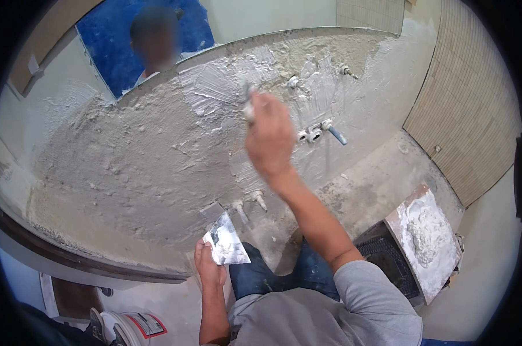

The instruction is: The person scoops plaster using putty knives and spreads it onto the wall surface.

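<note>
My right hand [269, 135] is raised in front of the rough wall [123, 155], closed round the handle of a small putty knife [249, 106]. Its blade is blurred near a patch of fresh white plaster [215, 83]; whether it touches the wall cannot be told. Lower down, my left hand [209, 259] grips a wide metal scraper [236, 245] by its edge. A dab of white plaster lies on its shiny face. Right of my right hand, pipe fittings stick out of the wall, among them a blue-ended pipe [337, 135].
A board heaped with white plaster [425, 236] rests on a black crate [390, 259] at the right. Pipe stubs [259, 200] project low before my knees. A white bucket [137, 326] stands lower left. A person's head [155, 37] shows against blue at the top.
</note>
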A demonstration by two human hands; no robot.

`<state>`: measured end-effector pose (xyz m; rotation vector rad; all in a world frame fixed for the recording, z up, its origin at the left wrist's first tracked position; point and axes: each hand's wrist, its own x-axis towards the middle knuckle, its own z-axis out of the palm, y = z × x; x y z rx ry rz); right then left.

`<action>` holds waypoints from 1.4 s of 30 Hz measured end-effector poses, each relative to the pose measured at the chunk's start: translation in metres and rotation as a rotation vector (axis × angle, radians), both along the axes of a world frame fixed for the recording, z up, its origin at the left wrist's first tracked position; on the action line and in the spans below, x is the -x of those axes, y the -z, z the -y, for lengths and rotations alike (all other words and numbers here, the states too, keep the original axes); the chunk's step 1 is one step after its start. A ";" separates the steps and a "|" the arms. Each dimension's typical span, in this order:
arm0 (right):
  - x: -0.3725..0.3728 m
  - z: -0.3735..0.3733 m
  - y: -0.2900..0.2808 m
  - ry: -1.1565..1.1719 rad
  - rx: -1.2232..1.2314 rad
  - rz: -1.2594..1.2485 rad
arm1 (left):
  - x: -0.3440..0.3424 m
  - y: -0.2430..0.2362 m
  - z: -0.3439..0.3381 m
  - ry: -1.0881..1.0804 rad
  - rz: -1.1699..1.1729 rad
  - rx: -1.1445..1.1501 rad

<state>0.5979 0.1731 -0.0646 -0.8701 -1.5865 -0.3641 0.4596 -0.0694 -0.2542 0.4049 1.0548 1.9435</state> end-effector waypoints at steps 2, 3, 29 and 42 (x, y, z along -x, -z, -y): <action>-0.016 -0.021 -0.016 0.111 0.008 -0.084 | 0.000 0.000 0.002 0.005 0.027 0.028; -0.013 -0.030 -0.023 0.109 0.058 -0.122 | 0.001 -0.001 0.003 0.016 0.028 0.022; -0.063 0.129 0.152 -1.018 0.107 0.308 | -0.031 -0.026 -0.045 -0.027 0.124 -0.053; -0.087 0.074 0.178 -1.516 1.160 -1.137 | -0.039 -0.028 -0.025 0.239 0.111 0.042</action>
